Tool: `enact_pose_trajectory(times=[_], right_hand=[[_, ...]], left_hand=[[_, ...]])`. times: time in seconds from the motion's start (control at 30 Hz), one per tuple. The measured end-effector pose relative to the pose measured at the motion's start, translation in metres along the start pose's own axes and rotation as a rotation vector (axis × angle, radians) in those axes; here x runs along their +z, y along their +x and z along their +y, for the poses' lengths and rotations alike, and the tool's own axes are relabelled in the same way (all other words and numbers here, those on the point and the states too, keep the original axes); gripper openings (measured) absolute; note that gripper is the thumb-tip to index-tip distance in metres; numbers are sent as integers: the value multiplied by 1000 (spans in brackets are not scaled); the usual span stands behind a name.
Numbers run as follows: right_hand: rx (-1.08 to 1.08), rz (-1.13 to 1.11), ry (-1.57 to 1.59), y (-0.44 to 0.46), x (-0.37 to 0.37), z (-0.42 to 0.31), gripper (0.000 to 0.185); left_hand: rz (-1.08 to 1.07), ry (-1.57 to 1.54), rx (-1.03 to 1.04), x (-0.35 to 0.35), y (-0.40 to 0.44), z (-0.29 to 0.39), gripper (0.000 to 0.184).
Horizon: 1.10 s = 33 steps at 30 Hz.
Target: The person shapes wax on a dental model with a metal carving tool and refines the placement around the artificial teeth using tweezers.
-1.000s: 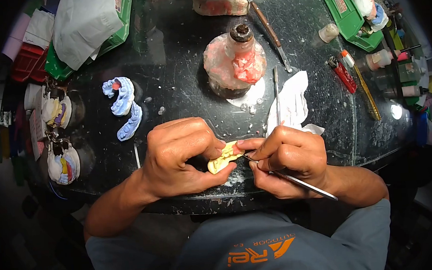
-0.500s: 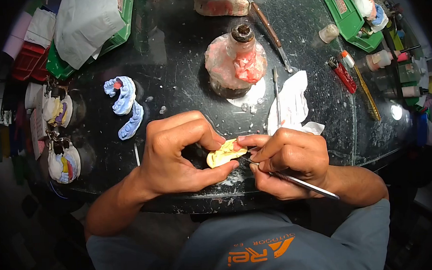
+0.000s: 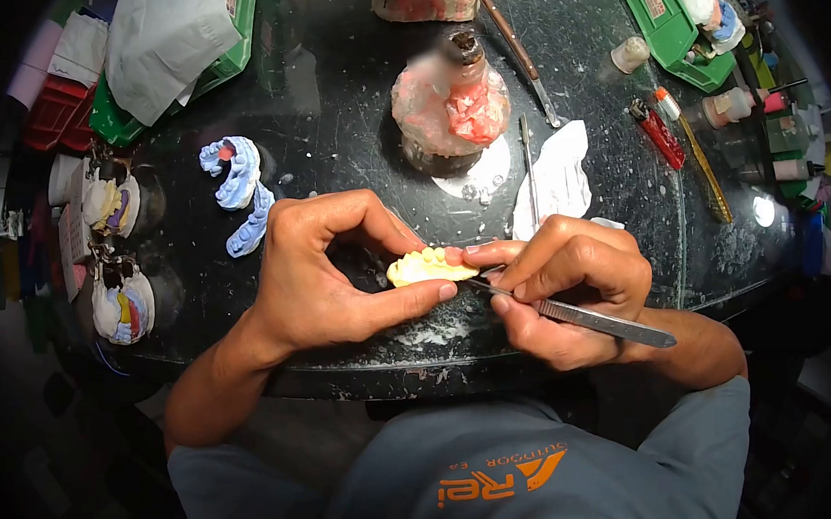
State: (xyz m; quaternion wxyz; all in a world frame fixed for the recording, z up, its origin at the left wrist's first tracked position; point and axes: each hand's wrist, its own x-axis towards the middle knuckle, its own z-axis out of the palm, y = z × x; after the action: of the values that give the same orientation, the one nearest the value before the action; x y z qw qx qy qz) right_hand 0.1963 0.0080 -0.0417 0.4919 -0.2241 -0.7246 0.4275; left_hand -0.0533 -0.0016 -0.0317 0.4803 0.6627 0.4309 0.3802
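Note:
Between thumb and fingers, my left hand (image 3: 326, 270) grips a yellow dental model (image 3: 421, 268) with a row of teeth and a pinkish patch at its right end. My right hand (image 3: 574, 288) is closed around a slim metal tool (image 3: 600, 320), its handle slanting down to the right. The tool's tip is near the model's lower right edge; whether it touches cannot be made out. My right index finger rests at the pinkish end. Two blue dental models (image 3: 237, 175) lie beyond my left hand.
A wax-spattered burner (image 3: 454, 105) stands beyond my hands. To its right are a wooden-handled knife (image 3: 506, 35), a white tissue (image 3: 563, 174), a thin metal tool and a red lighter (image 3: 657, 135). Mounted models (image 3: 121, 306) stand left, green trays (image 3: 663, 25) at the back.
The yellow model has tilted so its teeth face up and away, and both hands have shifted slightly farther from my body. My right hand has turned, showing more of the tool's flat handle.

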Motion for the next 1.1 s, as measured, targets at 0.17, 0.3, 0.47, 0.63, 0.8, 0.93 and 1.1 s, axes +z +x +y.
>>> enact_pose_trajectory(times=[0.17,0.3,0.47,0.63,0.8,0.93,1.1], right_hand=[[59,40,-56,1,2,-1,18],[38,19,-92,1,3,-1,19],[16,-28,-105,0,3,-1,19],[-24,-82,-106,1,0,1,21],[2,-93,-98,0,-2,0,21],[22,-100,-100,0,-3,-1,21],[48,-107,-119,-2,-3,-2,21]], left_hand=[[22,72,110,2,1,-4,34],[52,293,398,5,3,-4,36],[84,339,472,11,1,-7,32],[22,374,486,8,1,-8,36],[62,356,469,12,1,-10,33],[69,342,454,12,2,-10,31],[17,371,461,10,2,-7,40]])
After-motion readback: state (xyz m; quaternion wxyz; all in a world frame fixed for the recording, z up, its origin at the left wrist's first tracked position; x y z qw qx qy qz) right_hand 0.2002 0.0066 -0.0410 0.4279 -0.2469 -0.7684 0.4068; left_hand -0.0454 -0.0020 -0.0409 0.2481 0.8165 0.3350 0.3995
